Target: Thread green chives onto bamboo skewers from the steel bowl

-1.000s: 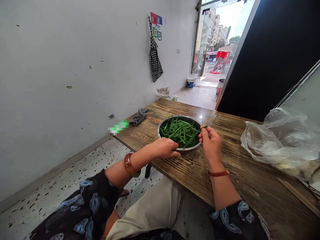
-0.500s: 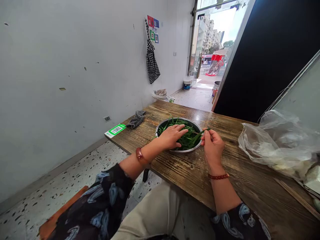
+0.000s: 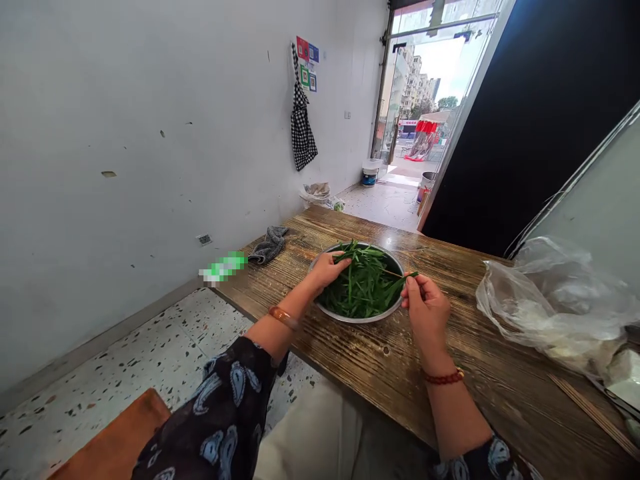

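A round metal bowl (image 3: 357, 319) full of cut, flat green chives (image 3: 367, 287) stands on the wooden table in front of me. At its far left rim, my left hand (image 3: 327, 270) has its fingers closed round some of the chives. My right hand (image 3: 426, 300), by the right rim, pinches a thin wooden skewer (image 3: 393, 273) that points left over the bowl. Green leaf shows at the skewer's near end, by my right thumb and forefinger. Part of that leaf is hidden by the fingers.
The wooden table (image 3: 470, 360) bears a grey cloth (image 3: 270, 245) and a blurred green-and-white card (image 3: 223, 267) at the left. To the right lie a clear plastic bag (image 3: 555, 300) and several loose skewers (image 3: 595, 407). A checked apron (image 3: 303, 133) hangs on the wall.
My left hand has moved left from over the bowl's middle and closed on chives. My right hand stays by the right rim, still pinching. The view has shifted slightly.
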